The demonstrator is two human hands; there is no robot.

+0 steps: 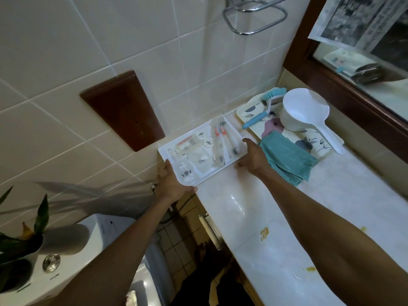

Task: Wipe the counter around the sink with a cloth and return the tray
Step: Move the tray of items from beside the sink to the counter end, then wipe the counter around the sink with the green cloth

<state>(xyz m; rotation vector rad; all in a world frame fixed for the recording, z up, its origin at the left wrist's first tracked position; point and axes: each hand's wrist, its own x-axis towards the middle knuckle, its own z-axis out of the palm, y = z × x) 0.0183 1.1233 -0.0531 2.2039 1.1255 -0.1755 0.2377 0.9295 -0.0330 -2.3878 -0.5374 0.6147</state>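
A white tray [166, 151] holding small wrapped toiletries sits at the far left end of the pale marble counter [254, 217], against the tiled wall. My left hand [171, 182] grips its near left corner, which juts past the counter's edge. My right hand [251, 156] holds its right end, thumb on the rim. A crumpled teal cloth [289, 159] lies on the counter just right of my right hand, touching neither hand.
Behind the cloth a patterned tray [256, 129] carries a blue-handled brush [265, 107] and a white scoop [304, 111]. Yellow specks [264, 232] mark the counter nearer me. A toilet tank [72, 250] with a potted plant [24, 237] stands lower left. A mirror frame [344, 85] runs along the right.
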